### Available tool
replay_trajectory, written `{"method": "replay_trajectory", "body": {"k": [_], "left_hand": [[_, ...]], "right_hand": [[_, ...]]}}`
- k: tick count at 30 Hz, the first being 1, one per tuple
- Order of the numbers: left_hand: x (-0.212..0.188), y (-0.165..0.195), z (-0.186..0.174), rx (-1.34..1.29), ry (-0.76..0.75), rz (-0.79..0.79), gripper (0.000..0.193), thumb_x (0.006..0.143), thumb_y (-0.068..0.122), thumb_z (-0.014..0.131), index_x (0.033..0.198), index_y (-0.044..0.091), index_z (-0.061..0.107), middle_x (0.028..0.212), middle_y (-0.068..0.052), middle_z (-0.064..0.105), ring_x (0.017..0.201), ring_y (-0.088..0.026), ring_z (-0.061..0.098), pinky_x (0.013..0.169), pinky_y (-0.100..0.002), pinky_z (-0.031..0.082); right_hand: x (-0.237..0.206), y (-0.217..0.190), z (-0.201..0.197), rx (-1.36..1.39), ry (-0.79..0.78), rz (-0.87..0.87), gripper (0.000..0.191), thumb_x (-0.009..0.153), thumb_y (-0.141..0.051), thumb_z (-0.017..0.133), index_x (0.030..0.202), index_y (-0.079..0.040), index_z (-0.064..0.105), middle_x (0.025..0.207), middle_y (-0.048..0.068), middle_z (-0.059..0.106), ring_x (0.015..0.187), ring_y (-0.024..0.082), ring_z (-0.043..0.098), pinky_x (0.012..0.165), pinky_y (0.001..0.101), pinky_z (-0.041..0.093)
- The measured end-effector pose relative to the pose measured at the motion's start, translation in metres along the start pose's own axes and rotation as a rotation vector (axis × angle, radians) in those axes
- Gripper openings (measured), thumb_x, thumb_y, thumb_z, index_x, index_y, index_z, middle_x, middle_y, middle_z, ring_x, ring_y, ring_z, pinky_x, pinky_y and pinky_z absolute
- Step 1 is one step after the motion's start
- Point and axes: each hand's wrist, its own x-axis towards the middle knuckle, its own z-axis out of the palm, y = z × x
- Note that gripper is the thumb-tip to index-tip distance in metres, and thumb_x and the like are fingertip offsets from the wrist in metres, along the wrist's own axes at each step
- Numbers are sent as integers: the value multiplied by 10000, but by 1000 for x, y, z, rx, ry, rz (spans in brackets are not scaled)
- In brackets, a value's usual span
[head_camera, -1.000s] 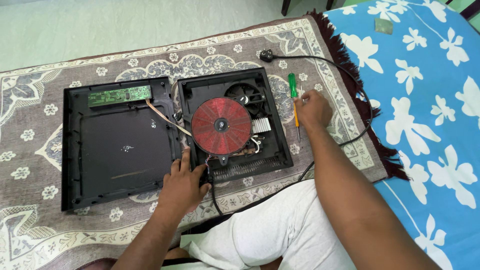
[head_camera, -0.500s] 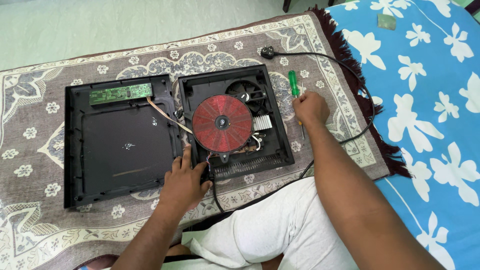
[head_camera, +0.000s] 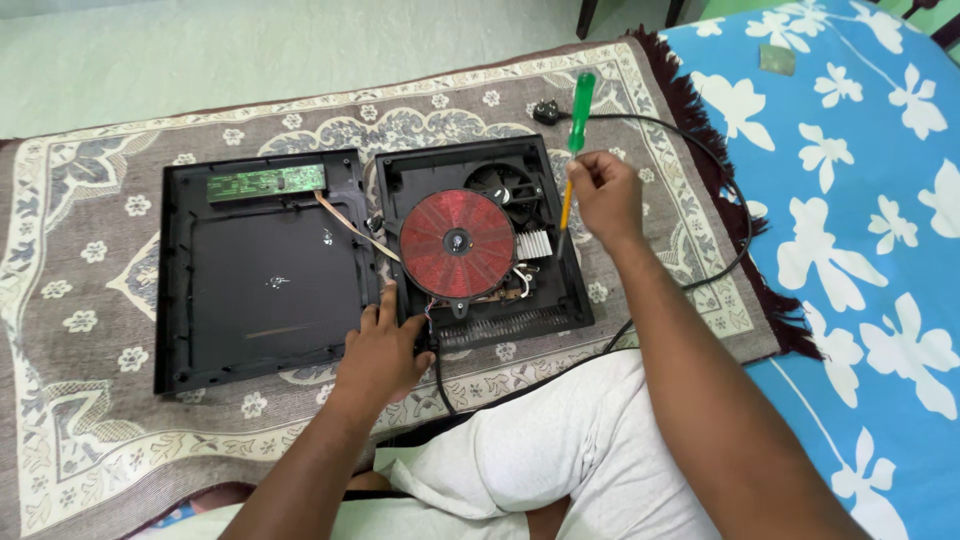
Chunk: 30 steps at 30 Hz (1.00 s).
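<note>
Right hand (head_camera: 603, 195) grips a screwdriver with translucent green plastic handle and orange shaft (head_camera: 574, 140), fingers clamped around the shaft just below the handle. The tool stands near upright, handle up and leaning slightly away from the person, tip pointing down at the right edge of the opened black plastic induction cooker base (head_camera: 480, 245); the tip itself is too small to place exactly.

Left hand (head_camera: 378, 352) lies palm down at the base's front left corner, fingers spread and flat, index finger reaching up along the seam between the base and the detached black cooker top panel (head_camera: 262, 272). It clasps nothing.

Inside the base: round red copper-wound coil disc (head_camera: 457, 243) in the middle, black cooling fan (head_camera: 506, 183) behind it to the right, small silver finned heatsink (head_camera: 534, 243) just right of the coil.

The top panel lies face down just left of the base, a long green circuit board strip (head_camera: 266, 182) along its far edge. A flat beige ribbon cable (head_camera: 350, 225) runs from the board to the base.

Black power cord (head_camera: 720, 190) loops off the right side, black plug (head_camera: 546, 112) on the mat beyond the base.

Everything sits on a grey-brown woven floor mat with cream floral border (head_camera: 90, 250). Blue bedsheet with white flowers (head_camera: 860, 200) on the right. Person's white-clad leg (head_camera: 560, 450) in the foreground.
</note>
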Motion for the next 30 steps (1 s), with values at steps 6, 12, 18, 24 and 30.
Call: {"method": "replay_trajectory", "body": {"k": [6, 12, 18, 24, 30], "left_hand": [[4, -3, 2, -5, 20, 3, 626, 867, 453, 747, 1430, 266, 547, 1678, -170, 117, 1479, -413, 298, 1099, -556, 401], [8, -4, 9, -21, 42, -14, 658, 880, 468, 725, 1468, 285, 494, 1690, -147, 100, 1511, -394, 245, 1109, -608, 353], [9, -2, 6, -44, 12, -40, 682, 900, 468, 709, 1505, 306, 440, 1705, -136, 81, 1542, -386, 205, 1146, -647, 278], [7, 2, 0, -38, -50, -56, 661, 944, 462, 667, 1532, 314, 404, 1716, -128, 37, 1557, -378, 166, 1186, -654, 227], [7, 3, 0, -18, -60, -47, 675, 966, 469, 642, 1557, 290, 369, 1713, -136, 13, 1557, -383, 161, 1188, -656, 225]], "right_hand": [[-44, -53, 14, 94, -86, -81, 164, 982, -154, 701, 895, -16, 686, 728, -7, 669, 646, 39, 590, 573, 233, 476], [-91, -87, 36, 192, -200, -135, 146, 980, -164, 685, 938, -25, 696, 739, -29, 666, 663, 19, 589, 570, 225, 485], [-106, -102, 42, 101, -244, -190, 140, 973, -167, 686, 949, -29, 694, 724, 9, 657, 616, 42, 571, 537, 243, 462], [-107, -105, 43, 9, -255, -346, 121, 961, -153, 687, 980, -34, 703, 783, 59, 664, 594, 102, 614, 525, 265, 486], [-109, -105, 45, -52, -277, -371, 111, 947, -142, 690, 983, -37, 699, 800, 72, 671, 608, 127, 637, 545, 282, 499]]}}
